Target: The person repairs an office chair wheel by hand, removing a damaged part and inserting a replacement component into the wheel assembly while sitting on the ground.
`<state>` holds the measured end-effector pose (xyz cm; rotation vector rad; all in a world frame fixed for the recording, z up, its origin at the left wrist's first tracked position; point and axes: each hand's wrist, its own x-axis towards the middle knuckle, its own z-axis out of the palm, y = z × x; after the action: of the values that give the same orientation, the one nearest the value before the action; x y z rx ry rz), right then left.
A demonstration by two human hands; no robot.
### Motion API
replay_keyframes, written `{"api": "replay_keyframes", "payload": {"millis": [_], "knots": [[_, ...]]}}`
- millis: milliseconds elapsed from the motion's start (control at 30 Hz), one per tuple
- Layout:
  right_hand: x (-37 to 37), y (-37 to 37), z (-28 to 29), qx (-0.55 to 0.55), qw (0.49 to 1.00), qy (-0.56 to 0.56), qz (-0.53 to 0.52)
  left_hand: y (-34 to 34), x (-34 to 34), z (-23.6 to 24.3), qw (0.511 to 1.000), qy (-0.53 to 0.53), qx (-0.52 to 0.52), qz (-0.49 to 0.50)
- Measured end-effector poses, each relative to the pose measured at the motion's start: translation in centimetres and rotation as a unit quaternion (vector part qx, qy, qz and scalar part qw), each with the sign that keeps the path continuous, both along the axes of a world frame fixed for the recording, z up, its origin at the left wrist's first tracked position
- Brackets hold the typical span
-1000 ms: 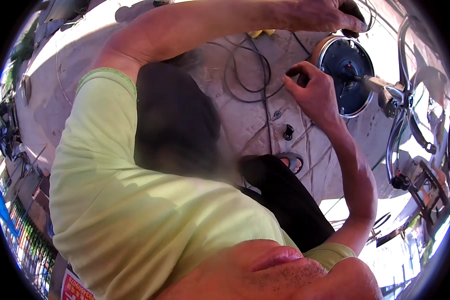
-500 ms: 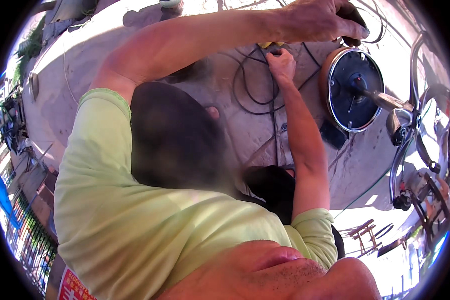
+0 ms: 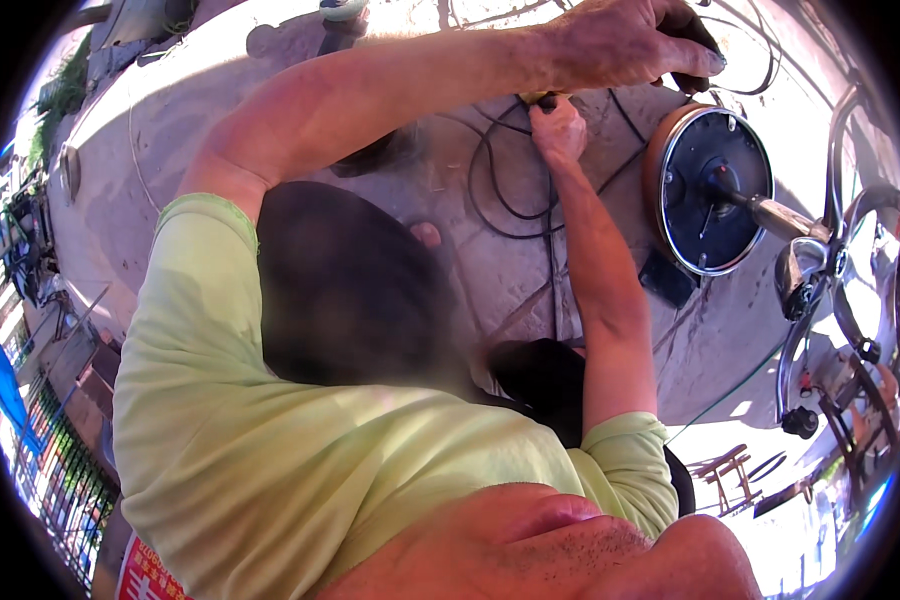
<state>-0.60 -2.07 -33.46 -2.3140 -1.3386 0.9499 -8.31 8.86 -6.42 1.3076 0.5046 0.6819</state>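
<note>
My left arm reaches across the top of the view. At its end my left hand (image 3: 635,48) is curled, thumb bent in toward dark fingers or a dark piece; what it holds, if anything, I cannot make out. Just below it and to the right is an upturned stool (image 3: 712,190), with a round black underside, a chrome rim and an orange-brown side. Its central post runs right to curved chrome legs (image 3: 838,235). My right hand (image 3: 560,128) is closed on a yellow and black thing (image 3: 542,99), mostly hidden by my hand and left forearm.
A black cable (image 3: 480,190) lies looped on the concrete floor (image 3: 440,130) by my right hand. A small dark flat box (image 3: 668,279) sits under the stool's rim. Farther right stands a small wooden stool (image 3: 730,472). A railing (image 3: 60,470) borders the left.
My left hand sits slightly farther left, a little more apart from the stool's rim. The stool and floor appear slightly lower in view. My right hand keeps its grip.
</note>
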Motion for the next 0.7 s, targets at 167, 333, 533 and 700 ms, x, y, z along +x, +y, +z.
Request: {"api": "replay_keyframes", "payload": {"millis": [167, 333, 533, 700], "knots": [[-0.3, 0.2, 0.0, -0.016, 1.000, -0.015, 0.012, 0.0, 0.0, -0.4, 1.000, -0.013, -0.006, 0.008], [-0.2, 0.1, 0.0, -0.006, 0.999, -0.031, 0.017, -0.1, -0.6, 0.7, 0.999, 0.033, -0.005, 0.009], [-0.8, 0.4, 0.5, -0.028, 0.996, -0.073, 0.052, 0.0, -1.4, 1.0, 0.998, 0.056, -0.017, 0.024], [-0.5, 0.0, 0.9, -0.016, 0.994, -0.082, 0.075, -0.5, -0.6, 0.5, 0.995, 0.085, -0.028, 0.033]]}}
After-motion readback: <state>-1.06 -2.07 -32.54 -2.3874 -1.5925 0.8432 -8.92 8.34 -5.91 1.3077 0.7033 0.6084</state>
